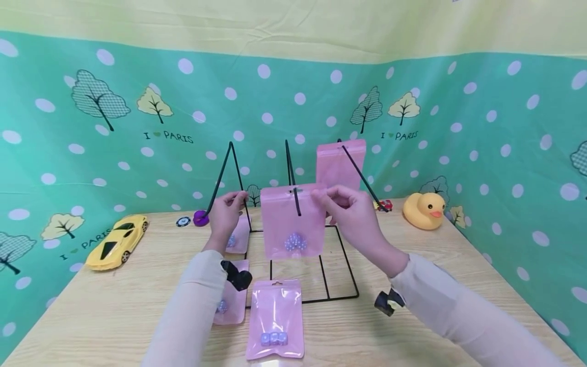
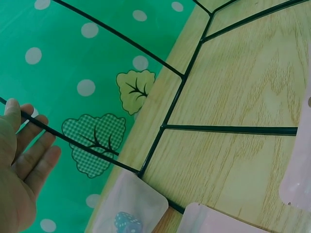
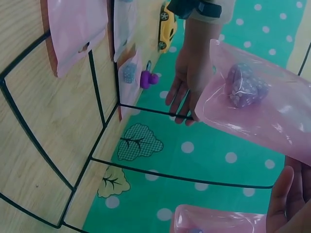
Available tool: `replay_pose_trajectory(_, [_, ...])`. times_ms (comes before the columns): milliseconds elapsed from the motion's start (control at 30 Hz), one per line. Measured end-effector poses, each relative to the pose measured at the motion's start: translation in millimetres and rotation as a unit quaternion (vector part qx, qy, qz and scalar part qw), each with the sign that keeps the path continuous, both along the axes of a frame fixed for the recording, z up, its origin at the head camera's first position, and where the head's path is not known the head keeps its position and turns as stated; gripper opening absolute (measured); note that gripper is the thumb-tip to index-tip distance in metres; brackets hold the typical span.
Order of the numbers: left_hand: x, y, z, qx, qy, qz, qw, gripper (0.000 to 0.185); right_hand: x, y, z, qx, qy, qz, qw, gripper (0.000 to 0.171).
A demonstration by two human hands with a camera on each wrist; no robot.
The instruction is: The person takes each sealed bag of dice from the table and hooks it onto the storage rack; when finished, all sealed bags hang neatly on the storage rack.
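Note:
My left hand [image 1: 224, 216] grips the left upright wire of a black wire display rack [image 2: 233, 129], thumb on one side and fingers on the other. With thumb and fingertips, my right hand [image 1: 355, 214] pinches the upper right corner of a pink pouch [image 1: 279, 224]. Dotted bluish dice [image 3: 245, 85] show in a cluster at its bottom. The rack's middle prong [image 1: 297, 203] passes through the slot at the top of this pouch. Behind it, another pink pouch [image 1: 337, 168] hangs on the right prong.
On the wooden table, several pink dice pouches lie at front and left, including one flat pouch [image 1: 275, 311] in front of the rack. A yellow toy car [image 1: 116, 244], a poker chip [image 1: 183, 221] and a purple toy [image 1: 200, 219] are left; a rubber duck [image 1: 422, 214] sits right.

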State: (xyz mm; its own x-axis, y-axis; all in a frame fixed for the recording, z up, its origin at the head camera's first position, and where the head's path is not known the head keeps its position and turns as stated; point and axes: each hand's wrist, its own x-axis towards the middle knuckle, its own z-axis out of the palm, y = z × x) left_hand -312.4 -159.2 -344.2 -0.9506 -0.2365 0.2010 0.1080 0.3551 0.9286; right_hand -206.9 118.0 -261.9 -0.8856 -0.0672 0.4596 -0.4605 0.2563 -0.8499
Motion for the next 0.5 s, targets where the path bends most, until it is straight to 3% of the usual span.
replay_pose_trajectory(500, [-1.0,0.3,-1.4,0.009,-0.006,-0.006,0.9999,0.033,-31.9,-9.9,3.5,0.016,0.019,-0.028,0.999,0.032])
